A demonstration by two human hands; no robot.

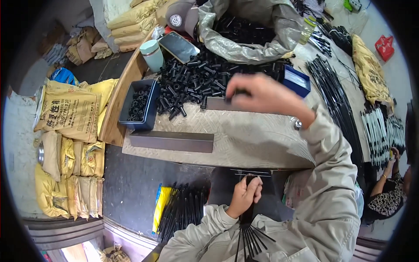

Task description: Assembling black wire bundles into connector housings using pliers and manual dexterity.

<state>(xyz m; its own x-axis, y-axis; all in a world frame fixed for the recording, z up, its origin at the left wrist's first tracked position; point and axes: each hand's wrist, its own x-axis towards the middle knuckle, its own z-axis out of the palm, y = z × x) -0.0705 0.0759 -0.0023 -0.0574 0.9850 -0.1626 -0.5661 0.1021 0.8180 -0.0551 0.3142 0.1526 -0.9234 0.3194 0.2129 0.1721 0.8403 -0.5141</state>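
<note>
In front of my body, my left hand (245,197) is closed around a bundle of thin black rods (250,233), whose lower ends fan out toward me. Over the table my right hand (265,97) is blurred by motion, its fingers curled in at a dark patch I cannot make out. Below and left of it lies a heap of short black tubular fittings with flanged ends (192,83). A metal bar (214,104) is partly behind the right hand. Another bar (172,142) rests at the table's near left.
A blue bin (148,124) holds small black rings. Around the heap are a lidded cup (152,59), a phone (179,47), a silver sack (227,49) and a blue box (302,87). Long black rods (336,98) lie right. More rods (183,214) stand lower left. A co-worker's hand (394,157) shows far right.
</note>
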